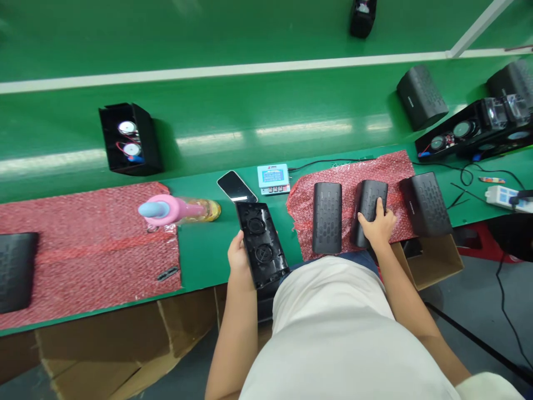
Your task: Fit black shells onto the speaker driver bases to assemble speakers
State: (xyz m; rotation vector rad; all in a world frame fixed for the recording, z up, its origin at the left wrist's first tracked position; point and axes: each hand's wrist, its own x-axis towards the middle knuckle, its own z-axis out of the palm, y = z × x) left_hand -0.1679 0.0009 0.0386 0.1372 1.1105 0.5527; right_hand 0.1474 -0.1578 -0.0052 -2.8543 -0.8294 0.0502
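My left hand (238, 253) is closed on the edge of a black plastic speaker housing (263, 236), held tilted at the front of the bench. Its inner side, with two round speaker seats, faces me. On red bubble wrap, my right hand (380, 225) grips another black speaker housing (368, 191) from above, thumb on its near left side and fingers over the patterned top. Left of that hand lies a matching black housing (327, 219), patterned side up. A bulkier black speaker (427, 204) stands just to the right of it.
Behind my left hand are a phone (237, 187) and a small tester with a screen (273, 179). A pink-topped bottle (183, 210) stands to the left. Opened speakers (131, 139) sit on the green surface beyond. A power strip (508, 198) and cables lie right; a cardboard box (435, 261) is below.
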